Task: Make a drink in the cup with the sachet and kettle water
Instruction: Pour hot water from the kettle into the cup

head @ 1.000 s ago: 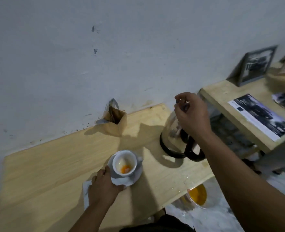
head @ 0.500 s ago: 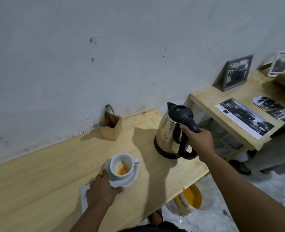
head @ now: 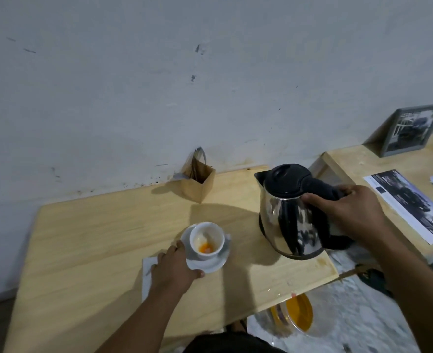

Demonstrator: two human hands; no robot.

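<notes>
A white cup with orange powder at its bottom stands on a white saucer near the middle of the wooden table. My left hand grips the saucer's near-left rim. A steel kettle with a black lid and handle is to the right of the cup, tilted slightly and lifted off the table at its near side. My right hand is closed around the kettle's black handle. A white paper lies under my left hand; whether it is the sachet I cannot tell.
A small wooden box holding cutlery stands by the wall behind the cup. A second wooden table on the right carries a framed picture and a printed leaflet. A bin with yellow lining sits on the floor below.
My right hand went from the kettle's lid to its handle and has drawn the kettle towards the cup. My left hand has stayed on the saucer.
</notes>
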